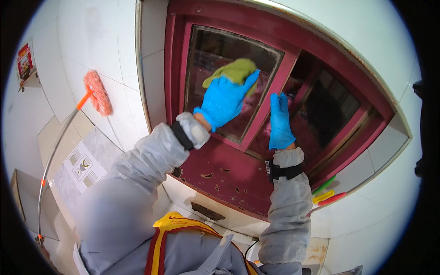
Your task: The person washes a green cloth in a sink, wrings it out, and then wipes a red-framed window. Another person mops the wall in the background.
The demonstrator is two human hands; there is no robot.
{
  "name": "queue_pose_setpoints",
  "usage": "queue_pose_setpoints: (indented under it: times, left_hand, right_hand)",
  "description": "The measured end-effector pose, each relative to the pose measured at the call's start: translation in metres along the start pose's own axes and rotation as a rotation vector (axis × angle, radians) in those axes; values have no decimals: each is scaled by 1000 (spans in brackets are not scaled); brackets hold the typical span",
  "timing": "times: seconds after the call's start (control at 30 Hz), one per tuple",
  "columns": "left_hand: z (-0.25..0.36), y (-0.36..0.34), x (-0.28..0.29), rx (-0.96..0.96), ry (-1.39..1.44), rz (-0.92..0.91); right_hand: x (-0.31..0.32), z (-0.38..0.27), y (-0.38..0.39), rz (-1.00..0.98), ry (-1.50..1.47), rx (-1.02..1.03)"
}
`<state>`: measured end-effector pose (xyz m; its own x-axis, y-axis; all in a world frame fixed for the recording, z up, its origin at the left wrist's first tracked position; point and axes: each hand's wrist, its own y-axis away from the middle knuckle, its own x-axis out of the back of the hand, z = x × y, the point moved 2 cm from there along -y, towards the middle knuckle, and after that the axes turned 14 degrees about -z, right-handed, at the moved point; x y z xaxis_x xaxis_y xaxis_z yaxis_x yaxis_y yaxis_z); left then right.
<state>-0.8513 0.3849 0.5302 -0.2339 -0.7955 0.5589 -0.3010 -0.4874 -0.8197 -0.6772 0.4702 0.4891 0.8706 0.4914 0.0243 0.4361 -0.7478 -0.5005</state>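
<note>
A green cloth point(234, 71) lies against the left glass pane point(213, 48) of a dark red framed window. Gloved in blue, my left hand point(223, 101) presses the bunched cloth to the glass, its fingers partly hidden by the fabric. My right hand point(280, 123), also in a blue glove, has its fingers stretched upward beside the middle upright point(265, 112) of the window; it seems to rest on the sash there and shows nothing in its grip. Both forearms wear pale translucent sleeves with black wrist straps.
A fluffy pink duster point(97, 94) on a long bent metal pole leans at the tiled left wall. Green, yellow and red tools point(327, 197) sit on the ledge at lower right. Below the panes, the red lower panel point(215, 172) has chipped paint. A printed sheet point(83, 166) is at left.
</note>
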Motion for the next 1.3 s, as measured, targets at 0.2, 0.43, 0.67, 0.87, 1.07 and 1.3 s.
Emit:
queue_pose_setpoints:
  times: [0.2, 0.43, 0.67, 0.87, 1.07, 1.3]
  left_hand:
    - [1, -24, -1, 270, 39, -175]
    - [15, 12, -17, 107, -70, -235]
    - [9, -26, -3, 16, -77, 44]
    - [21, -4, 1, 14, -100, -84]
    - [22, -16, -3, 77, -207, -118]
    - [33, -2, -4, 174, -269, -322]
  right_hand:
    - [-3, -8, 6, -15, 21, -30]
    - [4, 1, 0, -55, 158, 8]
    - [8, 3, 1, -88, 85, 21]
    - [-5, -3, 0, -37, -25, 30]
    - [-7, -3, 3, -8, -93, 32]
    - [-6, -3, 1, -35, 4, 37]
